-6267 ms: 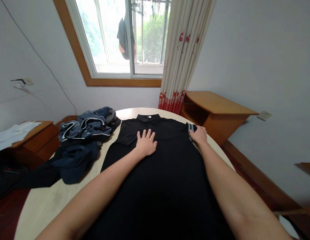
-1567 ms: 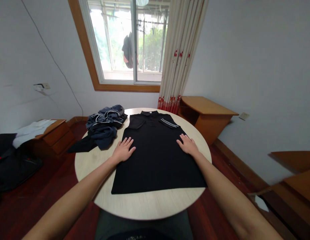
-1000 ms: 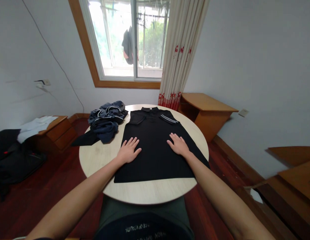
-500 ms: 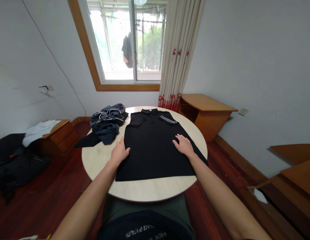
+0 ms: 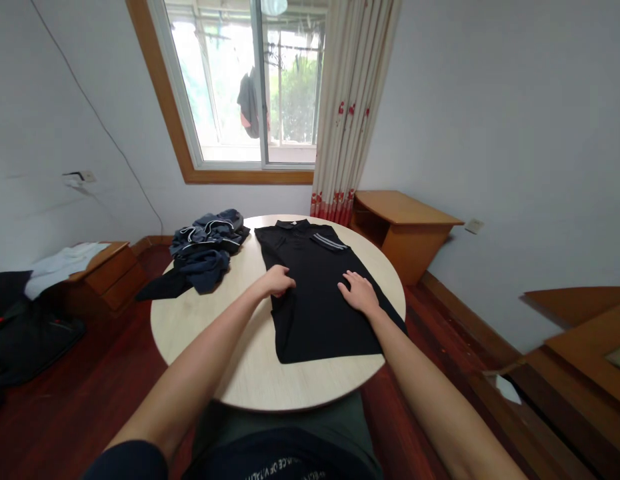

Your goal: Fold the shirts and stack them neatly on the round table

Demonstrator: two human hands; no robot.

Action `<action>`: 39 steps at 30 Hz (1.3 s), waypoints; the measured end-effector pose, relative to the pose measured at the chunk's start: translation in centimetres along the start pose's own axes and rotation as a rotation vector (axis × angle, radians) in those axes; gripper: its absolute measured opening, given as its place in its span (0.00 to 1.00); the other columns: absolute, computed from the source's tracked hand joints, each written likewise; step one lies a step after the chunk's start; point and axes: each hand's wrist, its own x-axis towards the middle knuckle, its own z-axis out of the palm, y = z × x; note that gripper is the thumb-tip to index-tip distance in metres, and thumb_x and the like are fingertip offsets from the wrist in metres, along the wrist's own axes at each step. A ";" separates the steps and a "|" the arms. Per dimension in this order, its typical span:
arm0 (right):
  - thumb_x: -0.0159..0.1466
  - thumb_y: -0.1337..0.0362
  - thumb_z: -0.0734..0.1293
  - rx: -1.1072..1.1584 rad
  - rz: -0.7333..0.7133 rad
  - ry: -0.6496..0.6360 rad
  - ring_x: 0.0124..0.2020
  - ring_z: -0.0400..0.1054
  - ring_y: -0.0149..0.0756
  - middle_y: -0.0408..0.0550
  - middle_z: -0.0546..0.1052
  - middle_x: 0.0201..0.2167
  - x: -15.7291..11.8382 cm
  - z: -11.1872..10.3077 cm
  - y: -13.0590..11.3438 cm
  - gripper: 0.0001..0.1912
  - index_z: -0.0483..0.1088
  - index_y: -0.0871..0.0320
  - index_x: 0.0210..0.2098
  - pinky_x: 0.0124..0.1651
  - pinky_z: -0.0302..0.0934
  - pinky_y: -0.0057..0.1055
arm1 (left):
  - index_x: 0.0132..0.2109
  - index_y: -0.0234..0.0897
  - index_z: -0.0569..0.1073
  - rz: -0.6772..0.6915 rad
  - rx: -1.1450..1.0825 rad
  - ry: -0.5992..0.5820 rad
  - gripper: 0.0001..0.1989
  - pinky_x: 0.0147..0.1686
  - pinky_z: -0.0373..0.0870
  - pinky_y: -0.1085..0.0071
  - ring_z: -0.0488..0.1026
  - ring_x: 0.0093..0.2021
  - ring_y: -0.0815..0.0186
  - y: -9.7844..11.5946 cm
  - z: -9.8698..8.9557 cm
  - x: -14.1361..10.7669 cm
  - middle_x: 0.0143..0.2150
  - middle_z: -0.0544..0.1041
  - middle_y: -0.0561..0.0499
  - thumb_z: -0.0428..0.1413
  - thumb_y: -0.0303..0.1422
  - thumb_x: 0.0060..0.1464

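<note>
A black polo shirt (image 5: 317, 313) lies on the round pale table (image 5: 190, 327), collar toward the window. White stripes mark the cuff of its right-hand sleeve. My left hand (image 5: 279, 281) is closed on the shirt's left side edge, which is folded inward over the body; the fingertips are partly hidden. My right hand (image 5: 359, 291) rests flat on the right half of the shirt with its fingers spread.
A heap of dark blue and black clothes (image 5: 205, 250) lies at the table's back left. Beyond the table stand a wooden desk (image 5: 410, 213) at right and a small drawer cabinet (image 5: 110, 273) at left. A curtain (image 5: 347, 120) hangs behind.
My left hand has moved right, carrying the shirt's left edge inward in a fold. My right hand stays flat on the shirt. The view has shifted slightly.
</note>
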 end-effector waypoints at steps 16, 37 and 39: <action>0.67 0.59 0.68 0.598 -0.303 -0.271 0.40 0.73 0.36 0.52 0.79 0.45 2.0 -1.4 -9.0 0.22 0.73 0.61 0.58 0.45 0.65 0.31 | 0.44 0.31 0.80 0.005 0.333 0.174 0.18 0.26 0.69 0.74 0.77 0.29 0.66 -2.6 -5.4 14.1 0.40 0.83 0.41 0.48 0.38 0.67; 0.60 0.72 0.66 0.546 -0.412 -0.613 0.24 0.64 0.28 0.39 0.74 0.21 5.1 -1.8 -10.2 0.15 0.83 0.56 0.41 0.34 0.57 0.24 | 0.53 0.38 0.80 0.166 1.103 0.206 0.17 0.54 0.69 0.53 0.75 0.55 0.45 -2.5 -13.2 33.6 0.54 0.79 0.38 0.56 0.27 0.57; 0.59 0.72 0.65 0.511 -0.404 -0.611 0.24 0.66 0.29 0.40 0.76 0.23 4.9 -2.3 -10.3 0.16 0.83 0.56 0.41 0.34 0.58 0.24 | 0.50 0.37 0.81 0.185 1.118 0.208 0.15 0.53 0.70 0.54 0.75 0.54 0.46 -1.7 -13.5 34.0 0.52 0.80 0.38 0.57 0.27 0.57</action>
